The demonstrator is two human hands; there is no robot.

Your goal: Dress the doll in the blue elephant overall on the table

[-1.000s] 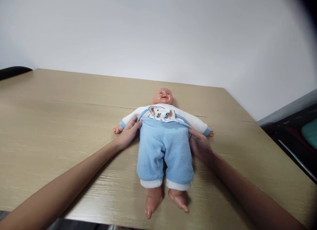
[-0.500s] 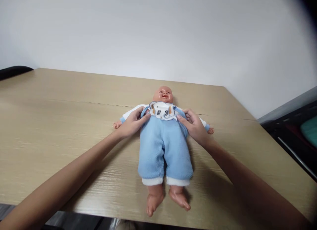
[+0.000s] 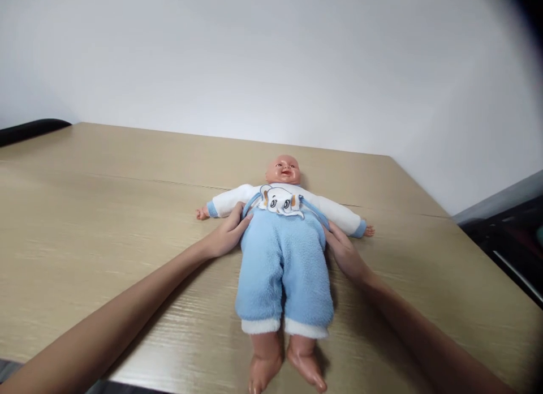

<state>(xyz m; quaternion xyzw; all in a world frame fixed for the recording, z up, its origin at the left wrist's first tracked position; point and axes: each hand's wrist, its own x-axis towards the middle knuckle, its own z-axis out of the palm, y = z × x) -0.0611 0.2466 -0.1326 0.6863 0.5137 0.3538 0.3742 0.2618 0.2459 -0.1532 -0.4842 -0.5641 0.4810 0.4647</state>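
Observation:
A baby doll (image 3: 283,170) lies on its back, its head far from me and its arms spread wide. It wears a white top with blue cuffs (image 3: 345,215) and fluffy blue overalls (image 3: 282,258) with a white animal face on the bib (image 3: 280,202). At the left side of the waist, my left hand (image 3: 229,234) is closed on the overalls' edge, thumb in front and fingertips partly hidden by the strap. My right hand (image 3: 344,252) grips the opposite side edge below the other strap, with some fingers tucked out of sight.
The doll lies on a light wooden table (image 3: 127,213) with a seam across it. A pale wall (image 3: 254,60) rises behind. A black curved object (image 3: 36,131) shows at the left edge, and dark furniture (image 3: 504,235) stands beyond the right edge.
Both hands have moved down from the bib to the sides of the waist, the right one farther. The straps and white sleeves now show more fully. The view has shifted slightly.

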